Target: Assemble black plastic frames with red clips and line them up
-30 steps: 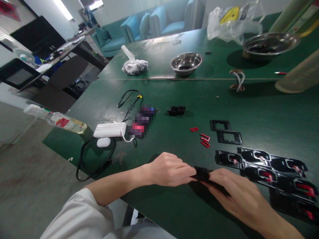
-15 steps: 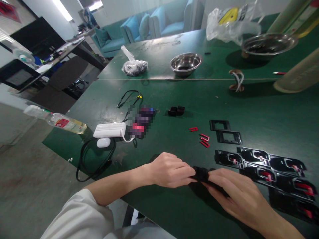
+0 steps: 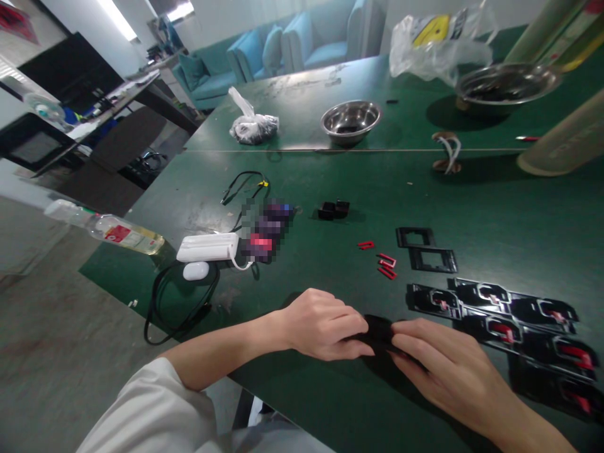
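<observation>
Between my two hands is a black plastic part (image 3: 379, 331), mostly covered by fingers, so its full shape is hidden. My left hand (image 3: 325, 324) pinches its left end. My right hand (image 3: 446, 358) grips the right end, fingers on top and thumb side beneath. To the right lie several black plastic housings (image 3: 493, 330) with red pieces set in them. Two black square frames (image 3: 433, 260) overlap behind those. Small red U-shaped clips (image 3: 387, 264) rest on the green table beyond my hands, and a pair of small black blocks (image 3: 334, 210) sits farther back.
At the left are a white power bank (image 3: 207, 247), a white earphone case (image 3: 195, 271), a black cable (image 3: 155, 302) and a bottle (image 3: 125, 233). Farther back stand a steel bowl (image 3: 351, 119), a knotted plastic bag (image 3: 255, 128) and a larger bowl (image 3: 507, 82) at right.
The black part has turned slightly between my hands, and my left thumb shows more below it. Other things have stayed in place.
</observation>
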